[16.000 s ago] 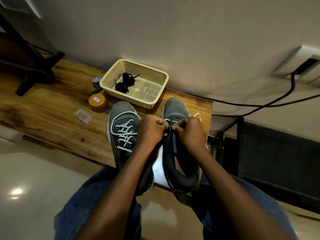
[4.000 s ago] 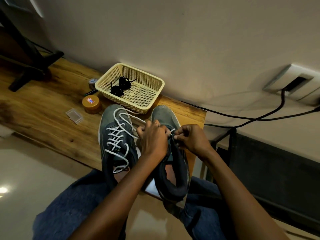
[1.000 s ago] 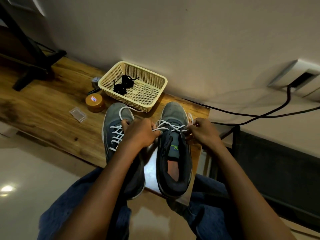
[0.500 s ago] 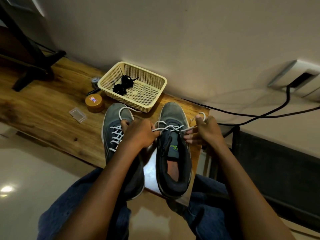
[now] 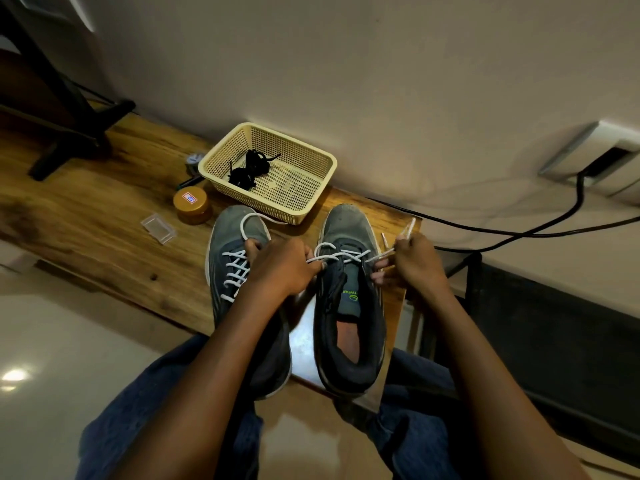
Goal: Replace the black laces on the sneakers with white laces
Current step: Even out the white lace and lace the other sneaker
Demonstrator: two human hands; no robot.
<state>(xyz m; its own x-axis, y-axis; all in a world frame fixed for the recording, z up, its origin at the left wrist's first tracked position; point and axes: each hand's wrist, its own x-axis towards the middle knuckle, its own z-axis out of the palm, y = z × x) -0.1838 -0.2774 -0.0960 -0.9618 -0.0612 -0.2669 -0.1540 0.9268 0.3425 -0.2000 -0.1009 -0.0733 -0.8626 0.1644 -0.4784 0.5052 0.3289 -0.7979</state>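
Two grey sneakers stand side by side at the wooden table's near edge. The left sneaker [image 5: 235, 258] is threaded with a white lace. The right sneaker [image 5: 349, 289] has a white lace [image 5: 341, 255] through only its front eyelets. My left hand [image 5: 280, 265] grips one end of that lace on the shoe's left side. On the shoe's right side, my right hand [image 5: 414, 261] pinches the other end, whose tip sticks up past the fingers. The lace runs taut between both hands. The black laces [image 5: 249, 169] lie bundled in a cream basket [image 5: 325, 181].
A round amber jar [image 5: 191, 204] and a small clear plastic box [image 5: 158, 228] sit left of the shoes. A black stand's foot [image 5: 79, 133] occupies the far left. A black cable [image 5: 519, 230] runs along the wall to a socket. My knees are under the table edge.
My right hand has pulled its lace end farther out to the right, drawing the lace tighter across the right sneaker. My left hand has stayed put.
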